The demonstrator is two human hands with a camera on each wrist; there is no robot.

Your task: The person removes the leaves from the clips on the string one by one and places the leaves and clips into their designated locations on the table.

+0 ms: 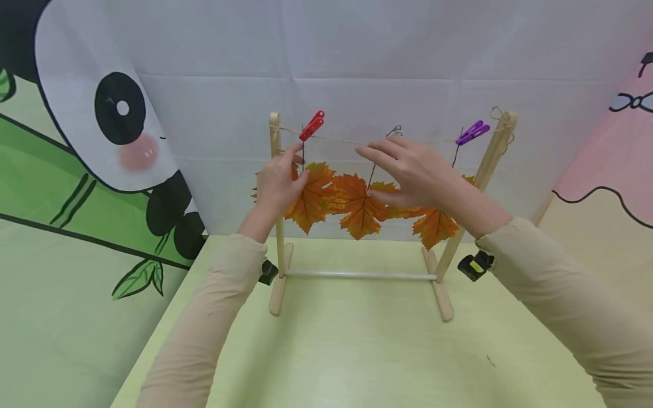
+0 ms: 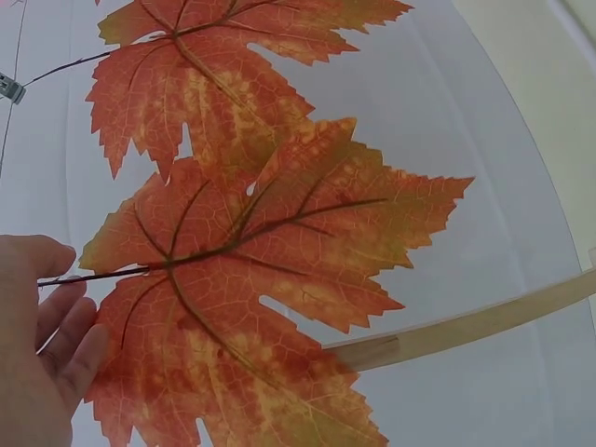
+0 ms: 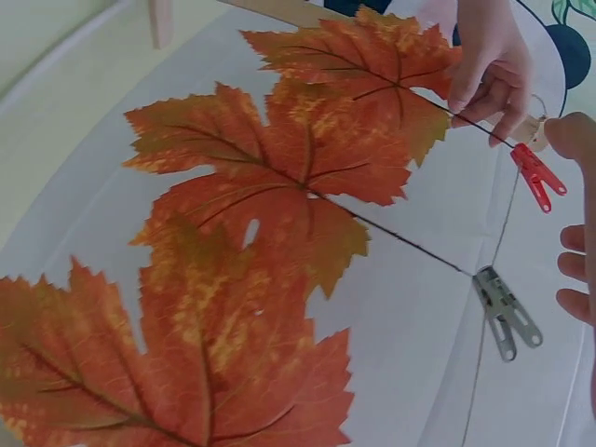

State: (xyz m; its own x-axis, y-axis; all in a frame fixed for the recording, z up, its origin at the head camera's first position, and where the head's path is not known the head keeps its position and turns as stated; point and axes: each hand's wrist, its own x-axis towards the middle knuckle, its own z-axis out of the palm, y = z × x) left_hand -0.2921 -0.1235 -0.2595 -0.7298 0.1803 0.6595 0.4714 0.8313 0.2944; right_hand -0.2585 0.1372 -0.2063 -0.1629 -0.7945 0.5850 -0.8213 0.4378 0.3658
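Three orange maple leaves hang by dark stems from a string (image 1: 336,139). A red clothespin (image 1: 312,126) holds the left leaf (image 1: 308,204), a grey clothespin (image 3: 503,312) the middle leaf (image 3: 279,177), and a purple clothespin (image 1: 473,133) the right leaf (image 1: 436,228). Below the red clothespin, my left hand (image 1: 278,184) is at the left leaf's stem (image 2: 102,276), thumb and fingers apart on either side of it. My right hand (image 1: 420,173) hovers before the middle leaf with fingers extended, holding nothing. It partly hides the grey clothespin and the right leaf.
A wooden frame has two posts, the right post (image 1: 492,150) leaning outward, joined low down by a pale rod (image 1: 357,275). It stands on a light yellow-green table (image 1: 357,351). Behind hangs a whitish cloth (image 1: 214,113) with cartoon prints at the sides.
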